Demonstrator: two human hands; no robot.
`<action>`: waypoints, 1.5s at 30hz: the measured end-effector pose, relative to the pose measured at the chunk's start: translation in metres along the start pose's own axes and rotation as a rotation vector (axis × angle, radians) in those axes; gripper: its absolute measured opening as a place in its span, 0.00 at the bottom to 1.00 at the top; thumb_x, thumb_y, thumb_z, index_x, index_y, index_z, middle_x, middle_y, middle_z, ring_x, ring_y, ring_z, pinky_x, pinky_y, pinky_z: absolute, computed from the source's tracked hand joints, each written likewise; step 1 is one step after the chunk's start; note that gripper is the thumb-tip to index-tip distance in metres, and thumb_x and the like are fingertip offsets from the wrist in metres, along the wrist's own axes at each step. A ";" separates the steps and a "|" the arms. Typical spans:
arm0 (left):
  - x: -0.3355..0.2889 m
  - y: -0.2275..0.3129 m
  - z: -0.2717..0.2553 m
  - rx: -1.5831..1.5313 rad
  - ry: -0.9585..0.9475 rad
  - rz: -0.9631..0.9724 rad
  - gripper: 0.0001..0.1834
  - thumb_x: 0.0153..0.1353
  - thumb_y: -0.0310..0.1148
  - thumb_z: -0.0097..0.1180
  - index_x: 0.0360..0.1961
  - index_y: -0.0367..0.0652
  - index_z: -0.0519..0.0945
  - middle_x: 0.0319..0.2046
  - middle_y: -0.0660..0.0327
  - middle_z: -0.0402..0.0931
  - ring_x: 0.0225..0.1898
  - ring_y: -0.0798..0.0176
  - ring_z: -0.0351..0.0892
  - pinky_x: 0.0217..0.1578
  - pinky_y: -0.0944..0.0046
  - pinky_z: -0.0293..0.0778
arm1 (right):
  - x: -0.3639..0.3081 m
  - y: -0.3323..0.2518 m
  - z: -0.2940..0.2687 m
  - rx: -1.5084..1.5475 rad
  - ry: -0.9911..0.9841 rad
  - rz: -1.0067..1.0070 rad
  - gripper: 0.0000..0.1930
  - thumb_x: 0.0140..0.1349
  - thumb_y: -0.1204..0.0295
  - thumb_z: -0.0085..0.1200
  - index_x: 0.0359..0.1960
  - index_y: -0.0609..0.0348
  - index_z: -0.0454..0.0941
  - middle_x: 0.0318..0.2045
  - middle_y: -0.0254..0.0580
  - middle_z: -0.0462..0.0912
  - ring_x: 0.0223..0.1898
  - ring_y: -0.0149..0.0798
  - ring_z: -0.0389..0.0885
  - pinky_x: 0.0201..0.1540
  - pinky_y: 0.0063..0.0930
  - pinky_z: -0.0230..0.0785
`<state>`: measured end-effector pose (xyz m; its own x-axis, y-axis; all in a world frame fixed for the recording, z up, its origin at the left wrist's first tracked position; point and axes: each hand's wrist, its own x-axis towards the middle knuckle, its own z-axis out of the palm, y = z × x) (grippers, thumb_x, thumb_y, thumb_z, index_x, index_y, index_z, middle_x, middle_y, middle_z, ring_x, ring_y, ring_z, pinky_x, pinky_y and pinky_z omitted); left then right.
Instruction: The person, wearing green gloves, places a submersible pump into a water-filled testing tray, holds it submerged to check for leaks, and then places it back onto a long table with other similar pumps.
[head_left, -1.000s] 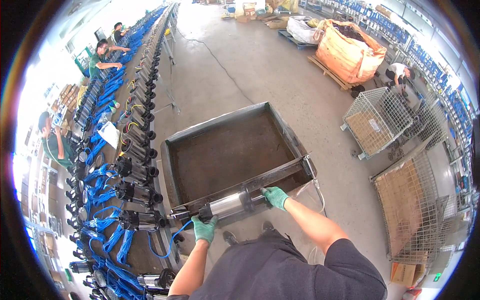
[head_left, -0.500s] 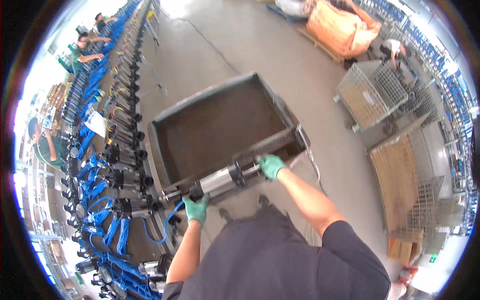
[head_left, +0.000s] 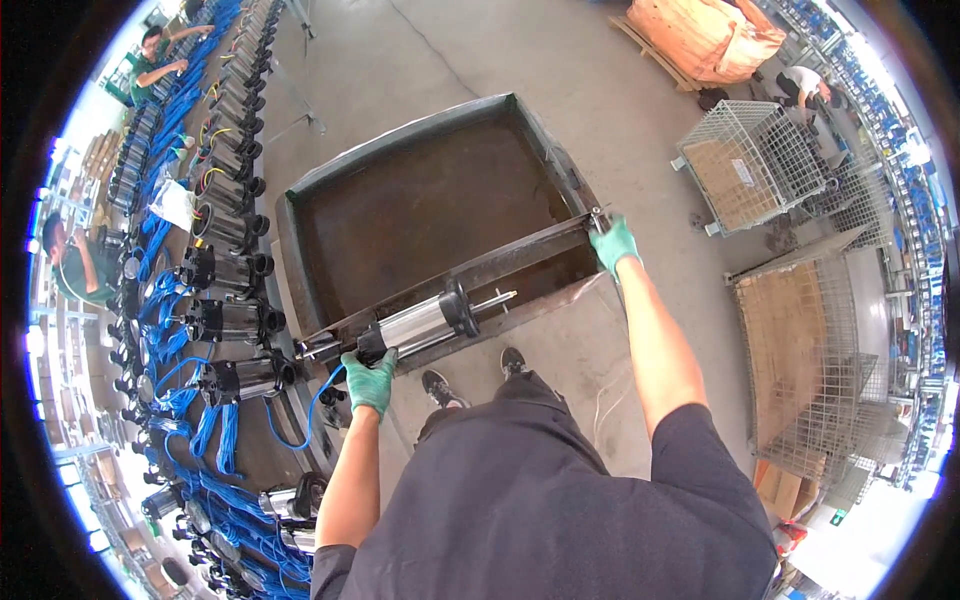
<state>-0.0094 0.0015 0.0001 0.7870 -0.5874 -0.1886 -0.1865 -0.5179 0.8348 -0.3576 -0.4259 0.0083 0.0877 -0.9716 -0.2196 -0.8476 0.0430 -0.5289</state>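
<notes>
Pump [head_left: 415, 325] apparently lies on tank's near edge [head_left: 530, 253].

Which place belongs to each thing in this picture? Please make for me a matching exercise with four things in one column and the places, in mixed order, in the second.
Things
1. silver cylinder
2. orange bag
3. blue cables
4. right grip

Places
A. by the near right corner of the tub
B. along the bench on the left
C. at the left grip
D. on a wooden pallet

Right pairs: 1-C, 2-D, 3-B, 4-A
</notes>
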 end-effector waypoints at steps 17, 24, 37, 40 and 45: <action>0.006 0.032 -0.004 0.032 -0.010 -0.143 0.37 0.51 0.36 0.81 0.51 0.36 0.67 0.46 0.57 0.79 0.44 0.62 0.75 0.51 0.62 0.75 | -0.108 -0.066 0.043 0.633 -0.623 0.125 0.12 0.69 0.61 0.47 0.31 0.48 0.81 0.21 0.30 0.78 0.21 0.29 0.73 0.22 0.30 0.66; 0.006 0.020 -0.008 0.040 -0.020 -0.068 0.36 0.51 0.36 0.81 0.51 0.36 0.66 0.46 0.57 0.79 0.42 0.62 0.76 0.48 0.63 0.77 | -0.117 -0.077 0.072 0.855 -0.749 0.319 0.12 0.67 0.60 0.48 0.30 0.45 0.82 0.20 0.29 0.78 0.19 0.28 0.73 0.22 0.27 0.64; 0.006 0.024 -0.014 0.167 -0.022 -0.163 0.39 0.50 0.44 0.81 0.50 0.32 0.68 0.46 0.51 0.82 0.43 0.60 0.79 0.49 0.61 0.77 | -0.123 -0.090 0.083 0.833 -0.615 0.362 0.12 0.65 0.62 0.49 0.24 0.47 0.76 0.14 0.29 0.70 0.12 0.27 0.62 0.15 0.25 0.50; 0.007 0.026 -0.012 0.150 -0.001 -0.113 0.39 0.50 0.44 0.81 0.50 0.32 0.68 0.45 0.51 0.82 0.42 0.60 0.78 0.49 0.62 0.77 | -0.124 -0.093 0.080 0.833 -0.609 0.384 0.12 0.65 0.62 0.49 0.25 0.47 0.77 0.14 0.29 0.70 0.12 0.27 0.62 0.15 0.25 0.51; 0.006 0.029 -0.011 0.134 -0.006 -0.118 0.38 0.51 0.43 0.81 0.50 0.33 0.68 0.46 0.51 0.82 0.43 0.61 0.78 0.49 0.62 0.77 | -0.123 -0.090 0.083 0.821 -0.595 0.374 0.12 0.65 0.62 0.48 0.25 0.48 0.77 0.14 0.29 0.71 0.11 0.28 0.62 0.15 0.25 0.50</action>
<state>-0.0039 -0.0100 0.0285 0.8047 -0.5210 -0.2847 -0.1697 -0.6613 0.7306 -0.2487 -0.2912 0.0145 0.3240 -0.6050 -0.7274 -0.2835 0.6714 -0.6847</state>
